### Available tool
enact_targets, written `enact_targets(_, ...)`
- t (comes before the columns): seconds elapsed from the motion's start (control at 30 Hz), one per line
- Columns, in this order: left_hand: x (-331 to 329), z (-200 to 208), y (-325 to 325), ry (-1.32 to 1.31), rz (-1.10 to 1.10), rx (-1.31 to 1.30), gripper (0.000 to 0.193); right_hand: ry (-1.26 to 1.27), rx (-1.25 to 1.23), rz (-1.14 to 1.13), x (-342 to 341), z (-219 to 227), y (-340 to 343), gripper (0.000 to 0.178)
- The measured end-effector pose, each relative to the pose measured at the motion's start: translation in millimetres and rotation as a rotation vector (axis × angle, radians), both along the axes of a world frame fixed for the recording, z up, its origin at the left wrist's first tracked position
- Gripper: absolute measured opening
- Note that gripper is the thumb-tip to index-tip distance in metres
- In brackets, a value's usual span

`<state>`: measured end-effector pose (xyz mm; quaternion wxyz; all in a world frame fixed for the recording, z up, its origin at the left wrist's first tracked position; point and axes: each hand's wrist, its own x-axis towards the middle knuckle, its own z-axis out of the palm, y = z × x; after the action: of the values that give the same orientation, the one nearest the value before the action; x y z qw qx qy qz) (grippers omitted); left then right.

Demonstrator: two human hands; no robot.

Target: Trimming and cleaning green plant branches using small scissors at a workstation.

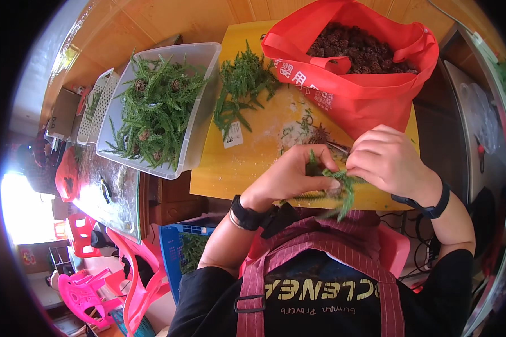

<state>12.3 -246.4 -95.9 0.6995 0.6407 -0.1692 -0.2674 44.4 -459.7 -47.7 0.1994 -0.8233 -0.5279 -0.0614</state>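
Over the near edge of the yellow table, a green needle-leaved sprig (344, 194) is between my two hands; its lower tips are blurred. My left hand (303, 174) closes on it with thumb and forefinger. With fingers curled and pressed together, my right hand (383, 157) grips the sprig's upper right part. Just beyond the fingers lies a brown pinecone (319, 136) among green scraps and pale crumbs. A thin dark metal tool (337, 147) shows beside my right fingers; I cannot tell whether they hold it.
A clear plastic bin (199, 121) at left holds green sprigs with pinecones. Loose sprigs (244, 76) and a white label (232, 135) lie on the yellow tabletop (253, 168). A red bag (371, 95) full of pinecones stands far right. A blue crate (171, 253) sits below left.
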Motion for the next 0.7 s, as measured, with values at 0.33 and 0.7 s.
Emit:
enact_targets(0.33, -3.6, -4.7, 1.2, -0.054, 0.089, 0.019, 0.017, 0.456, 0.120, -0.150, -4.8, 0.3, -3.2, 0.021)
enact_targets(0.7, -1.3, -0.8, 3.6, 0.188, -0.150, -0.206, 0.020, 0.083, 0.135, 0.161, 0.9, 12.8, -2.4, 0.016)
